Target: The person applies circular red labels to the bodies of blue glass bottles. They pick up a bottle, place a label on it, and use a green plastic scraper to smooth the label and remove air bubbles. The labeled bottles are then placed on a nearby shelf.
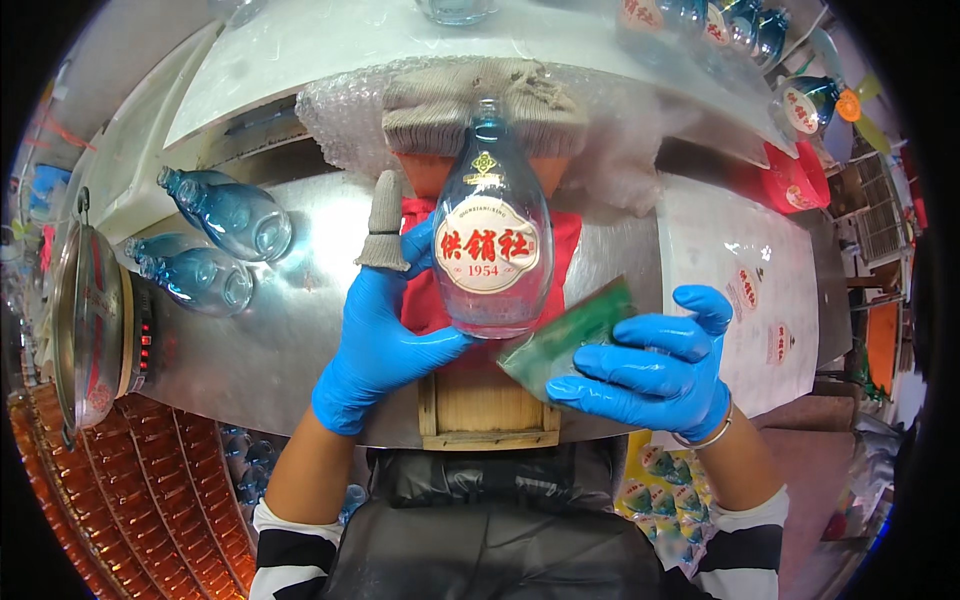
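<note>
A pear-shaped glass bottle point(491, 225), blue at the neck and paler toward its base, lies with its neck away from me. Its front carries a cream oval label with red print. My left hand point(385, 315), in a blue glove with a grey knitted sleeve point(385, 222) on one finger, grips the bottle's left side and base; some fingers are hidden behind it. The neck rests on a grey knit-wrapped pad point(420, 110). Just right of the base, my right hand point(655, 365), also gloved, holds a flat green scraper point(570, 330), apart from the bottle.
Several blue bottles point(240, 215) lie at the left, near a round metal-rimmed device point(95, 320) with red lights. A white sheet of printed labels point(745, 290) covers the table's right side. Bubble wrap point(345, 125) surrounds the pad. A red container point(795, 178) stands far right.
</note>
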Demonstrator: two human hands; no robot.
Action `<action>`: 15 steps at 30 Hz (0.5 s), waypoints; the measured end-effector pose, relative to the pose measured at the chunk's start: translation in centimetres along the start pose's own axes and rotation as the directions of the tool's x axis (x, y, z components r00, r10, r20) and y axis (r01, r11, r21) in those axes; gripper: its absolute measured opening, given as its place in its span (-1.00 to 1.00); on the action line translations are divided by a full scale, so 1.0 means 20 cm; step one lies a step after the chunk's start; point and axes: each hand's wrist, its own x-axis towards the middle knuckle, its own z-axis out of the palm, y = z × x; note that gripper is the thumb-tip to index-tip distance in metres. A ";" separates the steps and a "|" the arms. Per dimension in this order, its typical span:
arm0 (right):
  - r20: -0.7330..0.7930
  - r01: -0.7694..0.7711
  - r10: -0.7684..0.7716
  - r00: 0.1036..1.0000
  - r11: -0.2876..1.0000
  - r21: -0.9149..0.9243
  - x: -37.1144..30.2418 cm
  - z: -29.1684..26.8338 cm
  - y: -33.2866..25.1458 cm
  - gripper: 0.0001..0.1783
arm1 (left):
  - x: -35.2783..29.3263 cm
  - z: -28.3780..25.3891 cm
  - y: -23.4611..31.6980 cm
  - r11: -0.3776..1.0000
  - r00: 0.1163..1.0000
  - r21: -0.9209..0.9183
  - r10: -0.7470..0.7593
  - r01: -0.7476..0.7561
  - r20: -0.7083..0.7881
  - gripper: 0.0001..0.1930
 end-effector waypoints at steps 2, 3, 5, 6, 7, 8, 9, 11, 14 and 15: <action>0.020 0.028 -0.030 0.999 0.997 0.065 -0.03 -0.01 0.03 -0.56 | 0.00 0.00 0.01 1.000 1.000 -0.019 0.009 -0.009 -0.008 0.07; 0.023 -0.007 0.006 1.000 0.999 0.049 0.00 -0.03 0.04 -0.59 | 0.01 0.02 0.01 0.999 0.999 -0.050 0.019 -0.021 -0.031 -0.03; 0.014 -0.074 0.073 0.997 0.996 0.042 0.10 -0.06 0.07 -0.64 | 0.00 0.03 0.02 0.999 0.999 -0.028 0.022 -0.024 -0.049 -0.11; 0.004 -0.046 0.046 0.999 0.999 0.010 0.13 -0.05 0.11 -0.65 | 0.01 0.02 0.03 1.000 0.999 0.002 0.027 -0.027 -0.028 -0.11; 0.006 -0.012 0.012 1.000 1.000 0.018 0.11 -0.05 0.12 -0.64 | 0.02 0.01 0.04 0.999 0.999 0.032 0.031 -0.031 -0.007 -0.10; 0.007 0.022 -0.022 1.000 0.999 0.026 0.07 -0.04 0.14 -0.63 | 0.03 0.00 0.03 0.992 0.999 0.122 0.037 -0.040 0.025 -0.05; -0.002 0.071 -0.071 0.997 0.996 0.045 0.04 -0.02 0.17 -0.63 | 0.03 0.01 0.05 0.996 0.999 0.076 0.039 -0.039 0.001 -0.03; 0.057 0.033 -0.040 0.998 0.992 0.118 -0.06 -0.01 0.20 -0.66 | 0.03 0.04 0.06 0.998 0.998 -0.029 0.048 -0.049 -0.044 0.01; 0.082 -0.434 0.456 0.886 0.753 0.495 -0.05 0.01 0.19 -0.91 | 0.05 -0.01 0.07 0.988 0.995 0.144 0.050 -0.061 0.081 0.06; 0.090 -0.568 0.695 0.713 0.498 0.655 0.00 0.05 0.15 -0.91 | 0.07 -0.02 0.08 0.999 0.994 0.035 0.018 -0.022 0.110 0.05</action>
